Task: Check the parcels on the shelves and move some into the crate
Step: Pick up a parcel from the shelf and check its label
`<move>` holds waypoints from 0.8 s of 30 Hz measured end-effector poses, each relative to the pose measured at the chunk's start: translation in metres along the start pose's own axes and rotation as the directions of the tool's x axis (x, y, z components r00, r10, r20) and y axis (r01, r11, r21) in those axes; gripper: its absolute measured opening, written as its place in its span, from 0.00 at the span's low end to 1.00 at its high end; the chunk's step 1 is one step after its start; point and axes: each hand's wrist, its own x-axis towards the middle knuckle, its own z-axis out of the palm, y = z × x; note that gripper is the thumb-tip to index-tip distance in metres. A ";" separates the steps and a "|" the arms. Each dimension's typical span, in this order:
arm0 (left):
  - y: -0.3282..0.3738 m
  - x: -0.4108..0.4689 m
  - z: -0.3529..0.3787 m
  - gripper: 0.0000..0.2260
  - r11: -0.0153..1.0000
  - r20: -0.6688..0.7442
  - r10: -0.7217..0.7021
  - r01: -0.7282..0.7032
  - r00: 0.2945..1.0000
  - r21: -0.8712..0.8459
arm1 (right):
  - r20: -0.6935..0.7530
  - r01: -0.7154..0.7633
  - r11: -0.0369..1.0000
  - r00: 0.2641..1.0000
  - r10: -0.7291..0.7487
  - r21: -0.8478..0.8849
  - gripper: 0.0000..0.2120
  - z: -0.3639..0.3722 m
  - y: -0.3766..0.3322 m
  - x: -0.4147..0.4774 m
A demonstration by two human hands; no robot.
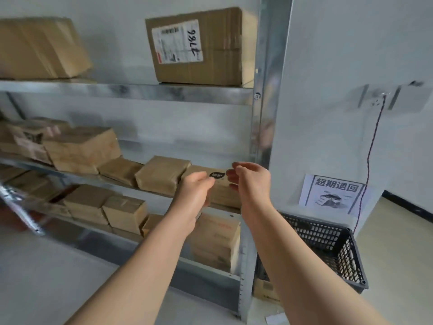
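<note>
A small brown parcel (221, 190) with a black oval logo lies at the right end of the middle shelf (79, 175). My left hand (195, 191) is at its left front side, fingers loosely curled against it. My right hand (251, 179) hovers at its right top corner, fingers apart and bent. Neither hand has a clear grip on it. A black mesh crate (332, 245) stands on the floor just right of the shelf post, below my right forearm. A brown parcel (266, 289) shows low inside the crate.
A large box (210, 55) with a white label sits on the upper shelf (131, 91). Several brown parcels fill the middle and lower shelves. The metal shelf post (264, 113) stands beside my right hand. A paper sign (332, 193) and a hanging cord (372, 148) are on the wall.
</note>
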 end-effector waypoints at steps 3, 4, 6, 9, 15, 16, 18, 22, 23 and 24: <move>0.022 0.009 -0.031 0.20 0.999 -0.057 0.035 -0.035 0.998 0.002 | 0.072 0.035 0.999 0.997 -0.035 -0.002 0.12 0.033 -0.026 0.000; 0.029 0.012 -0.041 0.18 0.999 -0.074 0.049 -0.049 0.996 0.007 | 0.095 0.048 0.999 0.994 -0.047 -0.009 0.12 0.045 -0.033 0.000; 0.043 0.017 -0.060 0.12 0.997 -0.107 0.079 -0.078 0.991 0.013 | 0.143 0.074 0.997 0.987 -0.072 -0.010 0.12 0.066 -0.045 0.000; 0.058 0.027 -0.087 0.24 0.992 -0.163 0.122 -0.123 0.979 0.000 | 0.208 0.091 0.996 0.974 -0.093 0.020 0.10 0.098 -0.060 -0.001; 0.076 0.042 -0.155 0.27 0.983 -0.259 0.172 -0.182 0.950 -0.014 | 0.312 0.104 0.994 0.943 -0.113 0.045 0.15 0.165 -0.078 -0.013; 0.077 0.044 -0.166 0.27 0.982 -0.265 0.180 -0.190 0.947 -0.013 | 0.318 0.102 0.994 0.941 -0.111 0.045 0.17 0.176 -0.080 -0.017; 0.080 0.048 -0.193 0.27 0.979 -0.285 0.187 -0.201 0.940 -0.020 | 0.343 0.110 0.993 0.931 -0.121 0.051 0.16 0.202 -0.086 -0.026; 0.087 0.062 -0.261 0.28 0.974 -0.314 0.215 -0.226 0.925 -0.001 | 0.366 0.157 0.984 0.914 -0.175 0.079 0.20 0.267 -0.095 -0.043; 0.089 0.066 -0.279 0.28 0.973 -0.316 0.218 -0.230 0.923 0.002 | 0.366 0.165 0.982 0.912 -0.186 0.090 0.20 0.284 -0.097 -0.049; 0.091 0.069 -0.297 0.28 0.972 -0.318 0.226 -0.236 0.921 0.007 | 0.364 0.172 0.980 0.910 -0.198 0.103 0.20 0.299 -0.099 -0.056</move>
